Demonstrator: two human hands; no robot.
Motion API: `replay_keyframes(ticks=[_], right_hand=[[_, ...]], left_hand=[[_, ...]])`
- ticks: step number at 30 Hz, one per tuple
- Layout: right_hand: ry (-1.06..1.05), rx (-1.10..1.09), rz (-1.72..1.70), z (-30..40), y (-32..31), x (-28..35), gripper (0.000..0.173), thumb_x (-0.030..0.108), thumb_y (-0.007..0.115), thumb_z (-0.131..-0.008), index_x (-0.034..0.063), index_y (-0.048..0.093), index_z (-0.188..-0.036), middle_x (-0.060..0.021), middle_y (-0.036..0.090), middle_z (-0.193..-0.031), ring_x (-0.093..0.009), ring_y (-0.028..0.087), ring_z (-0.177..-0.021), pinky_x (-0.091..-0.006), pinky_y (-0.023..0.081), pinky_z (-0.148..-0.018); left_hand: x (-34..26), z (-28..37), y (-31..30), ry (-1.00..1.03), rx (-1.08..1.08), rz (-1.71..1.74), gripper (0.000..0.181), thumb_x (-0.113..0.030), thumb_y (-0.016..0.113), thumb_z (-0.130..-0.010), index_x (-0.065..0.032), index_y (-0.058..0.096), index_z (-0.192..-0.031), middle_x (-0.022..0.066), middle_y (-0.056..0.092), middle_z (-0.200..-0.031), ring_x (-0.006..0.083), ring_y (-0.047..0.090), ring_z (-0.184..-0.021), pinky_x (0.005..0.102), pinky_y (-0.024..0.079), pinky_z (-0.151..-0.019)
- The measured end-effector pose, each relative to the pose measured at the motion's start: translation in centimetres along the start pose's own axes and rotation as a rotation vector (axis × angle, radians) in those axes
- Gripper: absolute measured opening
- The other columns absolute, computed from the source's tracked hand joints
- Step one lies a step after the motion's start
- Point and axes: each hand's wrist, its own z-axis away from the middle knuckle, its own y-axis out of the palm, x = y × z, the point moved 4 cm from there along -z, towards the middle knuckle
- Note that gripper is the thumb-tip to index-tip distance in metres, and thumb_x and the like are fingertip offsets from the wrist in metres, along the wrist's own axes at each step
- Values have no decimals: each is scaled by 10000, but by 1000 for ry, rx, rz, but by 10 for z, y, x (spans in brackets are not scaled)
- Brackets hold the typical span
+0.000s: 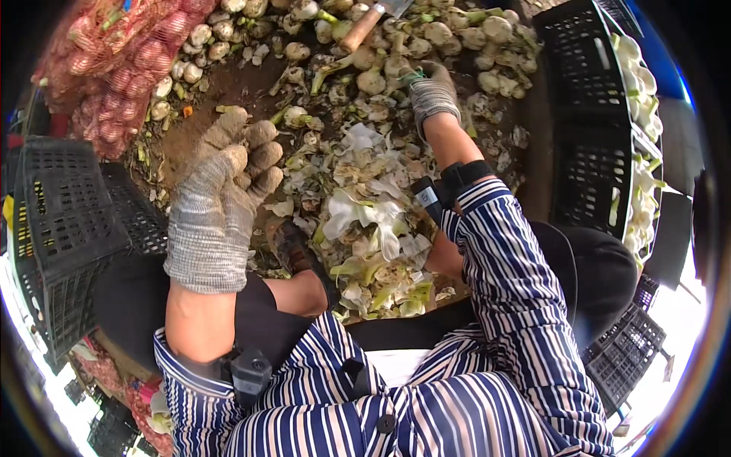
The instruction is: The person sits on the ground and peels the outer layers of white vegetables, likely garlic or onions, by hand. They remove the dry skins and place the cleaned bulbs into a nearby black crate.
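My left hand (231,163), in a soiled knitted glove, is raised over bare soil (183,137) with its fingers loosely curled and apart. Nothing shows in it. My right hand (432,85), gloved too, reaches into a heap of untrimmed garlic bulbs (438,33). Its fingertips are hidden against the bulbs, so a grip cannot be made out. Just beyond it lies a tool with a wooden handle (362,28) and a metal blade (397,5), cut off by the picture's top edge. Between my arms is a mound of peeled garlic skins (365,211).
Red mesh sacks of bulbs (125,85) stand at far left, above a black plastic crate (74,200). On the right, black crates (588,114) stand beside cleaned white garlic (642,85). My shoe (291,245) rests at the skins' left edge.
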Motion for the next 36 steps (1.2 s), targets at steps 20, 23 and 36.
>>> replay_keyframes(ticks=[20,23,36], right_hand=[[-138,350,628,8,7,17,539,335,705,-695,181,552,-1188,-69,576,-1195,-264,575,-1037,-363,457,-884],[-224,382,430,50,-18,57,562,379,721,-689,151,562,-1177,-68,592,-1169,-263,586,-991,-358,459,-869],[-272,844,-864,234,-129,81,424,181,679,-801,-18,530,-1145,-108,638,-968,-142,620,-881,-235,523,-761]], left_hand=[[7,-5,22,-109,39,-119,386,-247,544,-883,-51,492,-1211,129,607,-1073,213,618,-885,341,531,-744],[15,-1,19,-100,-85,-142,375,-259,529,-892,-53,498,-1204,122,609,-1066,215,613,-873,337,521,-711],[13,43,78,-75,146,-341,544,-631,442,-836,-117,584,-948,11,601,-671,105,540,-461,229,391,-339]])
